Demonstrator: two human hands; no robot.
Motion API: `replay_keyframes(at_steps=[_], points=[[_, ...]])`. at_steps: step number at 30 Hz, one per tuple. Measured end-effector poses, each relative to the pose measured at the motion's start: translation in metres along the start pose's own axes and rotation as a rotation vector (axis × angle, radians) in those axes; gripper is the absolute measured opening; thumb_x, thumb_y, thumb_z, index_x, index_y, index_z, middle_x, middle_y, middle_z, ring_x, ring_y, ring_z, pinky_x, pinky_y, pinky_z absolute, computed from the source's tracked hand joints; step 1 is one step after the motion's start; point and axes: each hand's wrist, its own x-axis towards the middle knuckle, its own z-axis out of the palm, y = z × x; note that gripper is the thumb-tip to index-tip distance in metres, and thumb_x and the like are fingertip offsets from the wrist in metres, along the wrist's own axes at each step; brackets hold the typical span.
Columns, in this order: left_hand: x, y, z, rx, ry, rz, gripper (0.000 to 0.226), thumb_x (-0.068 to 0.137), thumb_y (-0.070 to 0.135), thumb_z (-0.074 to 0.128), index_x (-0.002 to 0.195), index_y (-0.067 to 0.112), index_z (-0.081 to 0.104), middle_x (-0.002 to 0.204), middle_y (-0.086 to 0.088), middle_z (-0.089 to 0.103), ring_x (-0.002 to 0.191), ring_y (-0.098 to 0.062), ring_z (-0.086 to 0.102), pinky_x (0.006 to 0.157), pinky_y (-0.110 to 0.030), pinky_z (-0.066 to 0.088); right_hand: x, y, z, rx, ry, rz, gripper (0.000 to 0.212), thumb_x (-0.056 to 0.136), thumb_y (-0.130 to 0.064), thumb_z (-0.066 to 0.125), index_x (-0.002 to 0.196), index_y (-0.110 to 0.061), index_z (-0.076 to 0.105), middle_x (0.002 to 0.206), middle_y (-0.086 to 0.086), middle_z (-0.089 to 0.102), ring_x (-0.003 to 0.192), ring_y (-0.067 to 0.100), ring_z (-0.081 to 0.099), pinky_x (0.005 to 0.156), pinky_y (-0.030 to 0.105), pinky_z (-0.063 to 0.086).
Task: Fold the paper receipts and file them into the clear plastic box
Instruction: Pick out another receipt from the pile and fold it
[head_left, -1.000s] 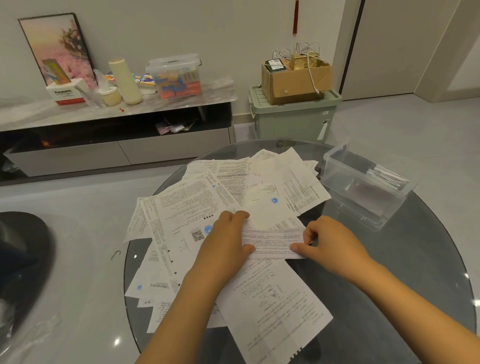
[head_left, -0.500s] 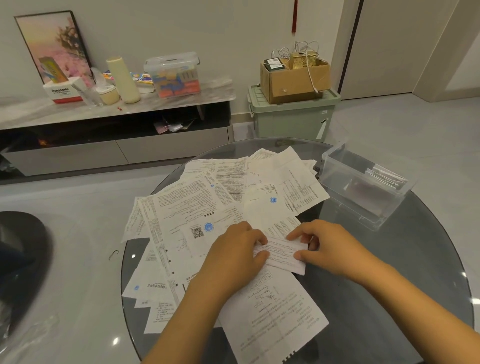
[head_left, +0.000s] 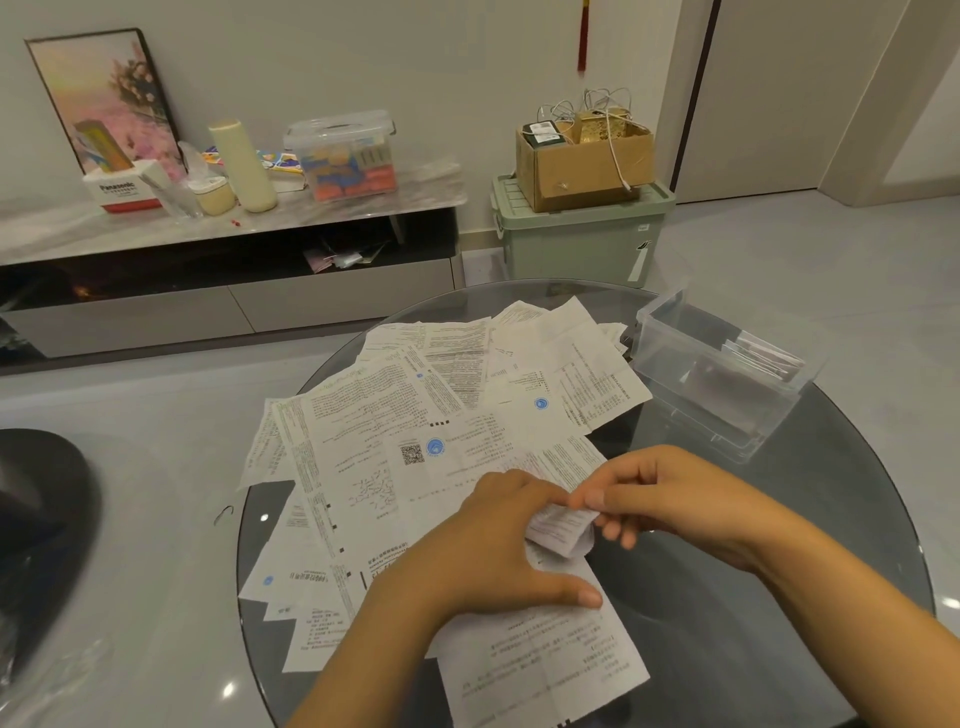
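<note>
Hands | left hand (head_left: 498, 551) and right hand (head_left: 670, 499) pinch folded receipt (head_left: 561, 530) | fingers curled

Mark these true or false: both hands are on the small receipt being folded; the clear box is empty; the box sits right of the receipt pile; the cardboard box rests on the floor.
1. Both hands hold the small receipt: true; left hand and right hand pinch it.
2. The clear plastic box is empty: false; some papers already stand inside.
3. The box sits right of the receipt pile: true.
4. The cardboard box rests on the floor: false; it sits on a green bin.
</note>
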Motion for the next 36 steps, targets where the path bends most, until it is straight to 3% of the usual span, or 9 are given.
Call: replay_keyframes(at_steps=[3, 10, 14, 18, 21, 24, 28, 32, 36], points=[[0.002, 0.001, -0.001, -0.125, 0.099, 0.031, 0.032, 0.082, 0.052, 0.062, 0.11, 0.038, 0.054, 0.111, 0.023, 0.055, 0.106, 0.001, 0.051, 0.093, -0.022, 0.041, 0.002, 0.001, 0.002, 0.116, 0.037, -0.032, 0.021, 0.092, -0.01, 0.053, 0.097, -0.007, 0.073, 0.075, 0.006, 0.068, 0.065, 0.011, 0.061, 0.063, 0.019, 0.051], [0.007, -0.002, -0.006, -0.144, 0.272, -0.057, 0.009, 0.094, 0.037, 0.051, 0.099, 0.033, 0.058, 0.086, 0.014, 0.061, 0.077, -0.003, 0.055, 0.069, -0.018, 0.044, 0.008, 0.006, 0.009, -0.094, 0.132, -0.062, 0.02, 0.09, -0.019, 0.059, 0.107, -0.027, 0.066, 0.092, 0.006, 0.071, 0.069, 0.006, 0.062, 0.068, 0.019, 0.051], [0.012, -0.006, -0.005, -0.125, 0.283, -0.09, 0.031, 0.092, 0.028, 0.058, 0.122, 0.03, 0.051, 0.111, 0.013, 0.058, 0.096, -0.004, 0.055, 0.084, -0.02, 0.049, 0.017, 0.013, 0.014, -0.174, 0.151, -0.038, 0.034, 0.087, -0.017, 0.063, 0.12, -0.024, 0.059, 0.092, 0.003, 0.07, 0.073, 0.008, 0.064, 0.067, 0.017, 0.05], [0.015, -0.011, -0.003, -0.092, 0.286, -0.107, 0.05, 0.087, 0.022, 0.064, 0.131, 0.032, 0.043, 0.127, 0.009, 0.051, 0.111, -0.009, 0.051, 0.096, -0.031, 0.047, 0.023, 0.018, 0.02, -0.281, 0.206, -0.049, 0.043, 0.082, -0.018, 0.069, 0.123, -0.025, 0.057, 0.09, -0.005, 0.069, 0.085, 0.016, 0.066, 0.079, 0.024, 0.053], [0.017, -0.013, -0.002, -0.048, 0.266, -0.113, 0.062, 0.086, 0.02, 0.066, 0.138, 0.032, 0.035, 0.134, 0.01, 0.042, 0.118, -0.01, 0.046, 0.099, -0.026, 0.041, 0.026, 0.022, 0.024, -0.389, 0.243, -0.049, 0.05, 0.081, -0.02, 0.071, 0.126, -0.028, 0.052, 0.091, -0.01, 0.065, 0.08, 0.011, 0.065, 0.075, 0.017, 0.051], [0.018, -0.014, 0.0, 0.013, 0.237, -0.097, 0.068, 0.086, 0.021, 0.066, 0.142, 0.032, 0.029, 0.136, 0.01, 0.037, 0.122, -0.008, 0.039, 0.094, -0.016, 0.032, 0.026, 0.025, 0.027, -0.453, 0.279, -0.069, 0.051, 0.08, -0.019, 0.071, 0.124, -0.033, 0.049, 0.091, -0.013, 0.061, 0.074, 0.006, 0.063, 0.07, 0.014, 0.05], [0.02, -0.016, 0.0, 0.024, 0.233, -0.105, 0.071, 0.086, 0.022, 0.066, 0.144, 0.032, 0.026, 0.136, 0.01, 0.032, 0.12, -0.007, 0.039, 0.09, -0.015, 0.031, 0.024, 0.027, 0.03, -0.543, 0.31, -0.135, 0.035, 0.081, -0.018, 0.07, 0.108, -0.034, 0.055, 0.09, -0.013, 0.058, 0.072, 0.005, 0.06, 0.066, 0.01, 0.047], [0.019, -0.019, -0.002, 0.031, 0.25, -0.12, 0.071, 0.085, 0.021, 0.068, 0.142, 0.033, 0.029, 0.131, 0.012, 0.031, 0.106, 0.0, 0.037, 0.088, -0.014, 0.032, 0.025, 0.027, 0.031, -0.74, 0.292, -0.185, 0.023, 0.085, -0.027, 0.066, 0.107, -0.029, 0.067, 0.098, -0.015, 0.053, 0.082, 0.004, 0.053, 0.074, 0.011, 0.044], [0.016, -0.017, -0.003, 0.12, 0.333, -0.123, 0.062, 0.081, 0.023, 0.072, 0.133, 0.031, 0.039, 0.121, 0.011, 0.032, 0.114, -0.006, 0.034, 0.09, -0.016, 0.029, 0.027, 0.028, 0.025, -0.811, 0.292, -0.247, 0.021, 0.086, -0.03, 0.065, 0.106, -0.029, 0.071, 0.097, -0.018, 0.05, 0.093, 0.001, 0.045, 0.08, 0.012, 0.04]])
